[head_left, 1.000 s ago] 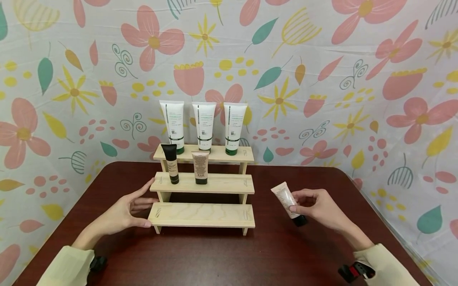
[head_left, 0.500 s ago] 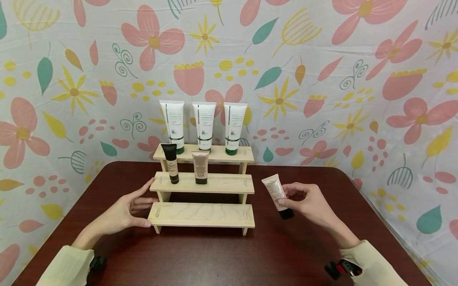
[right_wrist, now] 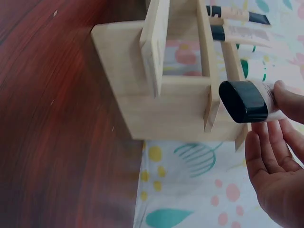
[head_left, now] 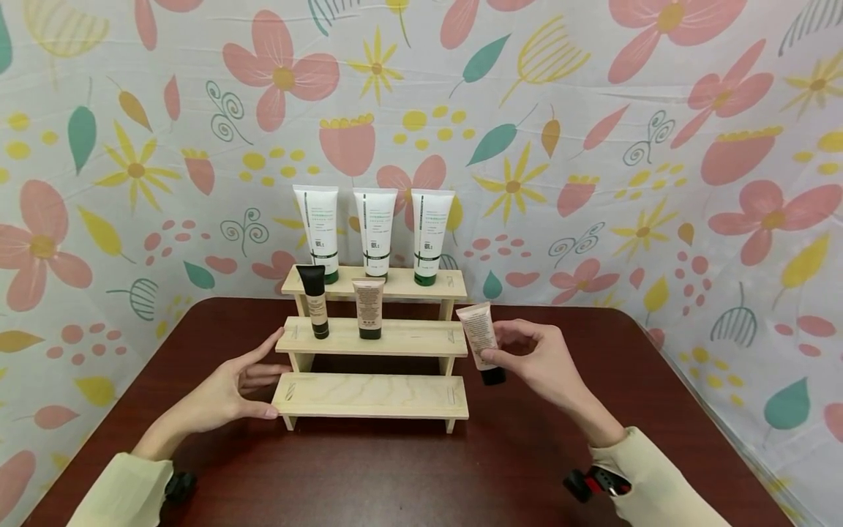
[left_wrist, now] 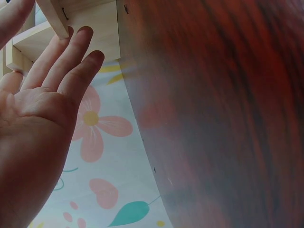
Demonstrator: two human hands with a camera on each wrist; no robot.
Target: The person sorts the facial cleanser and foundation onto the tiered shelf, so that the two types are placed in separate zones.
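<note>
My right hand (head_left: 536, 362) pinches a small beige tube with a black cap (head_left: 479, 338) between thumb and fingers, cap down and slightly tilted, just right of the wooden three-step stand (head_left: 369, 395). In the right wrist view the tube's black cap (right_wrist: 243, 102) overlaps the stand's end. With fingers extended, my left hand (head_left: 217, 399) rests against the stand's left side, its thumb at the lowest step. On the middle step stand a slim black-topped tube (head_left: 317, 304) and another beige tube (head_left: 369, 311). Three white tubes with green caps (head_left: 375, 230) line the top step.
The stand sits on a dark red-brown table (head_left: 408, 476) with a rounded far edge. Behind it hangs a white cloth with a floral print (head_left: 514, 95). Bare wood shows on the lowest step and on the right part of the middle step.
My right hand has carried the beige tube left and upward, closer to the stand's right side, and the tube is more upright. My left hand and the stand have stayed put.
</note>
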